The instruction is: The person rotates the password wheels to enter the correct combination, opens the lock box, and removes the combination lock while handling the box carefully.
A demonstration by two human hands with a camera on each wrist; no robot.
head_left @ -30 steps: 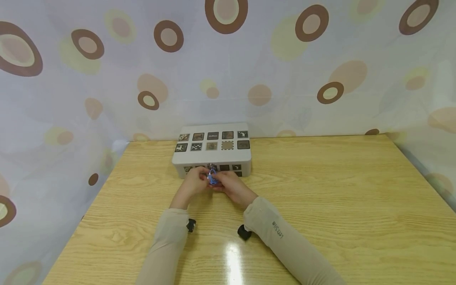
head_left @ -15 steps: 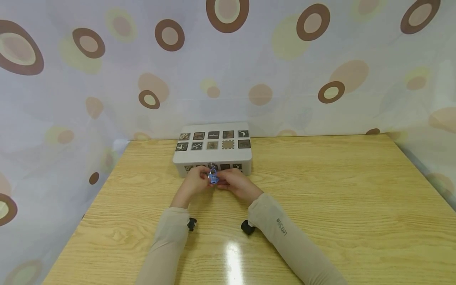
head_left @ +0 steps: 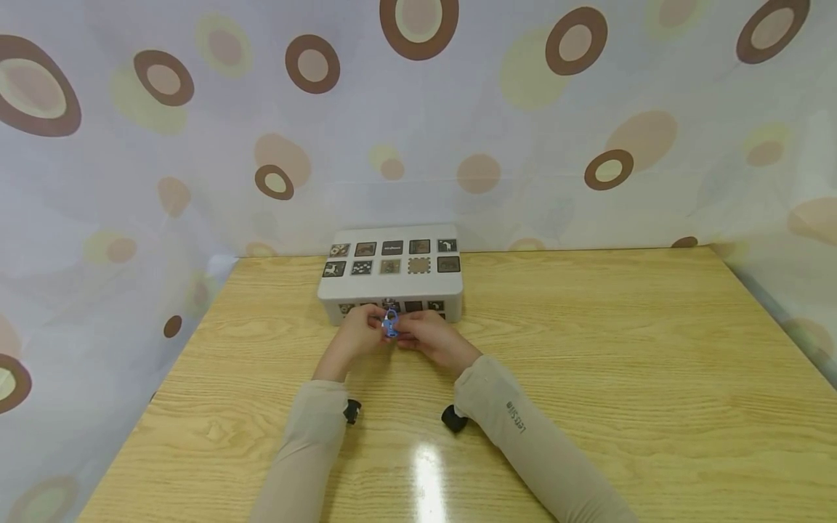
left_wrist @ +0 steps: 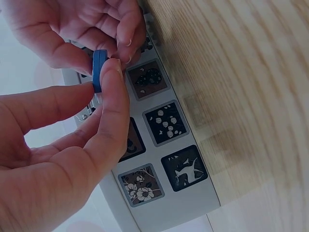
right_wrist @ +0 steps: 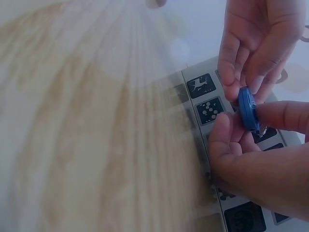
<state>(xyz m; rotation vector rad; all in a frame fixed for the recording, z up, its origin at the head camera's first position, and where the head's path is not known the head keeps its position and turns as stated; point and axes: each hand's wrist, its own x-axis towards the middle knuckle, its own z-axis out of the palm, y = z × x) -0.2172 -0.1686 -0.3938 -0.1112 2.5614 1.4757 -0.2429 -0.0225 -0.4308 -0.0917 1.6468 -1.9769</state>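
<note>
A small blue padlock [head_left: 390, 326] with its shackle upward is held between both hands at the front of a white box [head_left: 392, 283] printed with dark picture squares. My left hand [head_left: 357, 333] pinches its edge between thumb and forefinger, seen closely in the left wrist view on the padlock [left_wrist: 99, 71]. From the other side my right hand [head_left: 437, 337] has its thumb on the face of the padlock [right_wrist: 248, 109], other fingers curled below it. Just above the padlock is the metal latch [head_left: 389, 303] on the box front, partly hidden in the wrist views.
The box stands at the back of a wooden table [head_left: 588, 378], close to a patterned cloth [head_left: 536, 145] that hangs behind. Both forearms wear beige sleeves, with black wrist devices at the cuffs.
My right hand has shifted slightly right and its thumb has moved on the padlock, which shows turned a little differently. The left hand keeps its grip; the box stays put.
</note>
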